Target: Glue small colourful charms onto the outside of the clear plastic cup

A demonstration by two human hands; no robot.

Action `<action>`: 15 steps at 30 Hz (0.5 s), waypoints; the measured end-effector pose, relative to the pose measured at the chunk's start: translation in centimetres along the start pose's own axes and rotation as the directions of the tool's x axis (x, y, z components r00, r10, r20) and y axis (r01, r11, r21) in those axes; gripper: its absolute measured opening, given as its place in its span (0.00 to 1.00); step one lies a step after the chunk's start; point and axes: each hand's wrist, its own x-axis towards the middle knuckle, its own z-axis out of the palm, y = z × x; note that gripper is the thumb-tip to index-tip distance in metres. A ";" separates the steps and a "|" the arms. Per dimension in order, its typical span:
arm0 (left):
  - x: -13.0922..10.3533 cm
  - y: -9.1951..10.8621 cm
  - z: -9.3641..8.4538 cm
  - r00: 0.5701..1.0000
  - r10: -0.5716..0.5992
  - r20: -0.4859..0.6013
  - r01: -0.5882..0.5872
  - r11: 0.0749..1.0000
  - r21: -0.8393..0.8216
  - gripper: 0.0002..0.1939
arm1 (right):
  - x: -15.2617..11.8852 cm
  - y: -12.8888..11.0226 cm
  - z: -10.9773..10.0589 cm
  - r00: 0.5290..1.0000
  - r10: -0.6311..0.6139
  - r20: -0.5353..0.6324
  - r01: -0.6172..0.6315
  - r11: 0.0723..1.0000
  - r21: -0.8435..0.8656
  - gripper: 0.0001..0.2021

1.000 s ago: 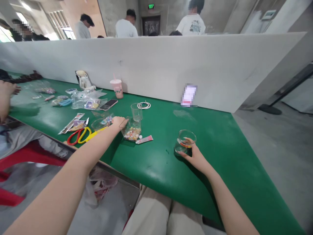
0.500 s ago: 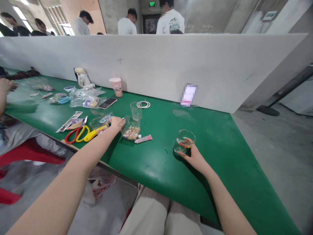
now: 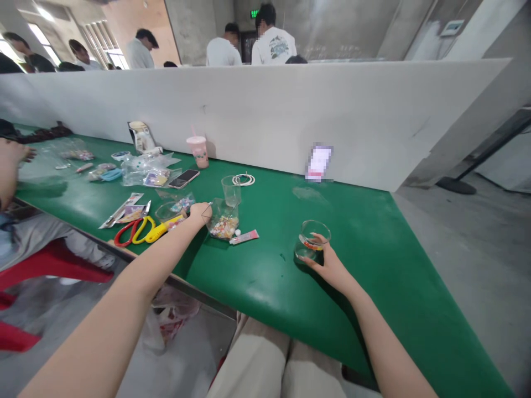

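My left hand [image 3: 199, 212] is closed at the upper left edge of a clear plastic bag [image 3: 223, 225] holding small, many-coloured pieces. Thin lines show at its fingertips, probably the bag's edge, too fine to tell for sure. A pink-and-white tube [image 3: 244, 237] lies against the bag's right side, with a small white cap beside it. My right hand [image 3: 326, 257] wraps round a clear cup [image 3: 306, 243] with a red and yellow band, which stands upright on the green table. Just behind the bag stands another clear cup [image 3: 231, 190].
Red-and-yellow-handled scissors [image 3: 139, 231] and a yellow tool [image 3: 162, 231] lie left of my forearm. Farther back are a phone [image 3: 185, 178], a pink drink cup [image 3: 199, 152] and a white cord coil [image 3: 244, 179]. A lit screen [image 3: 318, 163] leans on the white partition [image 3: 257, 110].
My view has shifted slightly. My left hand remains by the bag, its fingers a little nearer the bag's edge. The right hand and its cup look unchanged.
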 end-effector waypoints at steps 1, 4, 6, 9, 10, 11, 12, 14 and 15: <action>0.0 -0.1 -0.1 1.000 0.005 0.006 -0.005 1.000 -0.003 0.18 | 0.0 -0.1 0.0 1.000 0.004 -0.001 -0.004 1.000 -0.001 0.34; 0.0 -0.1 -0.3 1.000 0.019 0.020 -0.019 1.000 -0.012 0.18 | 0.0 -0.2 -0.1 1.000 0.008 -0.010 -0.008 1.000 0.003 0.34; -0.2 -0.2 -0.7 0.999 0.030 0.022 -0.029 0.999 -0.022 0.18 | 0.0 -0.2 -0.1 1.000 -0.002 -0.015 0.002 1.000 0.006 0.33; -0.1 -0.9 -1.9 0.999 0.038 -0.004 -0.038 0.998 -0.048 0.18 | 0.1 0.0 0.0 1.000 -0.012 -0.013 0.012 1.000 0.007 0.33; 0.0 -1.3 -2.6 0.999 0.038 -0.025 -0.040 0.998 -0.058 0.18 | 0.1 0.1 0.0 1.000 -0.011 -0.011 0.011 1.000 0.006 0.33; 0.3 -1.9 -3.6 0.998 0.039 -0.053 -0.043 0.997 -0.069 0.18 | 0.0 0.2 0.1 1.000 -0.008 -0.012 0.009 1.000 0.006 0.33; 0.7 -2.6 -4.6 0.996 0.042 -0.083 -0.049 0.995 -0.082 0.18 | 0.0 0.2 0.1 1.000 -0.007 -0.014 0.007 1.000 0.005 0.33; 1.7 -4.3 -7.0 0.985 0.056 -0.163 -0.075 0.990 -0.115 0.16 | 0.0 0.2 0.0 1.000 -0.005 -0.020 0.005 1.000 0.005 0.32; 2.3 -5.2 -8.0 0.979 0.058 -0.198 -0.086 0.987 -0.134 0.18 | 0.0 0.2 0.0 1.000 -0.002 -0.023 0.002 1.000 0.007 0.32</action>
